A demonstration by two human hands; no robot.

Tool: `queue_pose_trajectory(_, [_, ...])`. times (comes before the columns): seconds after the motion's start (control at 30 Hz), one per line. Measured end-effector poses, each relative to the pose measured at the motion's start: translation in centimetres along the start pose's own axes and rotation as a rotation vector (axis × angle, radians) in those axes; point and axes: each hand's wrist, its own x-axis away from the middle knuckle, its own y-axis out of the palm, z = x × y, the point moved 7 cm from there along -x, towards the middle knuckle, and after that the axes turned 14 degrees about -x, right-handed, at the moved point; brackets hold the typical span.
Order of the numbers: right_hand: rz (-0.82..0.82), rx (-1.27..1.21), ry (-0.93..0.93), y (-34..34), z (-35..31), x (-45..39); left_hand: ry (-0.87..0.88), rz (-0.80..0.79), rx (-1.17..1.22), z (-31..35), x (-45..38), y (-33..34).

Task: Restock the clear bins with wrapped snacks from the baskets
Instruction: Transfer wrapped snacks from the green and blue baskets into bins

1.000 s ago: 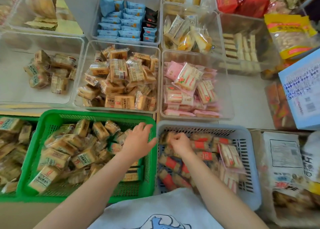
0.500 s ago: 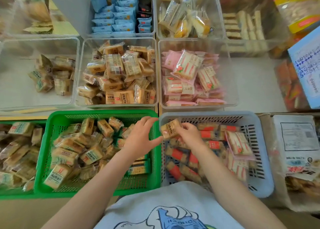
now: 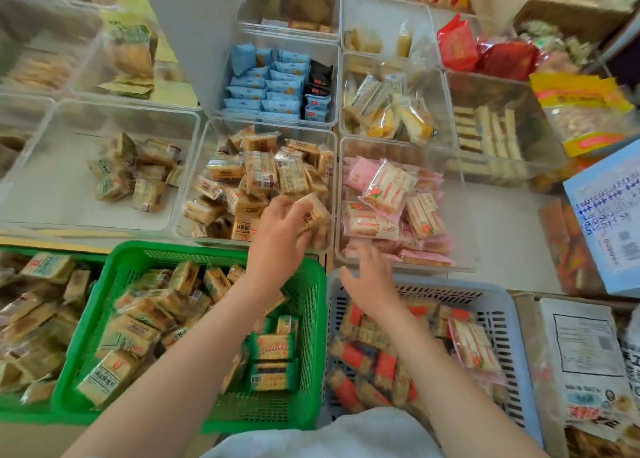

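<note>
My left hand [image 3: 277, 236] holds a tan wrapped snack [image 3: 313, 213] over the front right corner of the middle clear bin [image 3: 194, 194], which is piled with the same tan snacks. My right hand [image 3: 367, 281] hovers empty, fingers spread, above the far rim of the blue-grey basket [image 3: 498, 305], which holds red-banded snacks and pink packs. The green basket [image 3: 311, 322] below my left arm holds tan wrapped snacks and a few green packs. The clear bin of pink strawberry packs [image 3: 464, 215] stands beyond my right hand.
A nearly bare clear bin [image 3: 45, 135] with a few green-labelled snacks is at the left. Bins of blue packs [image 3: 270, 83] and yellow cakes [image 3: 391, 111] stand behind. A second green basket [image 3: 10, 249] is at far left; printed bags [image 3: 581, 346] lie at right.
The tan snack passed from my right hand to my left, which carried it up from the baskets to over the middle bin. My right hand let go and opened.
</note>
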Motion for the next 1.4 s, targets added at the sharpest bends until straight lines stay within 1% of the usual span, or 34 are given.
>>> queue_pose_trajectory(0.07, [-0.077,0.317,-0.071,2.2,1.1,0.3,0.003,0.017,-0.044,-0.4,-1.1,0.5])
queue_pose_trajectory(0.1, [-0.08,0.403,-0.1,2.7,1.4,0.5,0.011,0.003,-0.073,-0.4,-1.5,1.0])
queue_pose_trajectory(0.13, [-0.068,0.438,-0.121,2.9,1.5,0.6,0.032,-0.028,-0.11,-0.2,-1.9,1.5])
queue_pose_trajectory(0.2, [-0.059,0.426,-0.117,2.7,1.3,0.5,0.097,-0.137,-0.189,0.6,-2.2,3.1])
queue_pose_trajectory(0.3, [-0.092,0.384,-0.102,2.3,1.1,0.1,0.216,-0.2,-0.353,1.9,-2.6,4.1])
queue_pose_trajectory(0.37, [-0.132,0.354,-0.11,2.2,0.9,0.2,0.228,-0.259,-0.389,1.8,-3.0,4.6])
queue_pose_trajectory(0.43, [-0.143,0.225,-0.081,1.7,0.9,0.2,0.234,-0.283,-0.401,1.6,-3.3,4.5])
queue_pose_trajectory(0.47, [-0.107,0.121,-0.073,1.0,0.7,0.3,0.238,-0.259,-0.393,1.6,-3.3,4.3])
queue_pose_trajectory(0.5, [-0.026,0.04,-0.096,0.2,0.5,0.4,0.233,-0.212,-0.375,1.7,-3.1,3.8])
queue_pose_trajectory(0.57, [0.184,0.006,-0.165,-1.7,0.6,1.5,0.212,-0.079,-0.277,2.3,-1.7,2.5])
queue_pose_trajectory(0.6, [0.251,-0.003,-0.155,-2.4,1.2,2.2,0.2,-0.022,-0.203,2.6,-0.8,2.0])
queue_pose_trajectory(0.63, [0.274,-0.03,-0.104,-2.8,2.3,2.8,0.189,0.002,-0.12,2.9,0.3,2.0])
queue_pose_trajectory(0.67, [0.26,-0.073,-0.023,-2.8,3.7,3.4,0.182,-0.025,-0.036,3.4,1.3,2.4])
queue_pose_trajectory(0.73, [0.183,-0.101,0.154,-2.2,7.4,4.2,0.148,-0.194,0.063,4.2,3.3,4.3])
queue_pose_trajectory(0.8, [0.097,0.029,0.251,-1.1,11.0,4.7,0.12,-0.337,0.064,4.6,5.2,6.6])
queue_pose_trajectory(0.87, [-0.051,0.183,0.32,0.8,14.8,5.1,0.079,-0.435,0.072,4.2,6.9,8.3])
queue_pose_trajectory(0.93, [-0.186,0.232,0.408,2.8,18.3,6.0,0.036,-0.526,0.069,3.6,8.5,9.5])
queue_pose_trajectory(0.97, [-0.218,0.227,0.46,3.5,19.6,6.7,0.023,-0.559,0.056,3.2,9.2,9.9])
queue_pose_trajectory(1.03, [-0.194,0.228,0.498,4.2,21.4,7.9,0.005,-0.592,0.024,2.7,10.4,10.2])
queue_pose_trajectory(1.1, [-0.119,0.251,0.457,4.3,21.4,8.4,-0.014,-0.603,0.007,2.4,11.2,10.0])
queue_pose_trajectory(1.17, [-0.069,0.193,0.432,4.0,20.4,8.7,-0.013,-0.603,-0.031,2.2,11.4,9.9])
queue_pose_trajectory(1.27, [0.007,-0.124,0.495,2.8,19.4,9.0,0.051,-0.601,-0.092,3.5,11.2,10.2])
queue_pose_trajectory(1.33, [0.064,-0.352,0.482,1.0,18.0,9.0,0.155,-0.595,-0.107,5.6,11.1,10.7])
queue_pose_trajectory(1.4, [0.066,-0.498,0.471,-0.9,15.9,9.0,0.288,-0.554,-0.113,8.0,10.9,10.8])
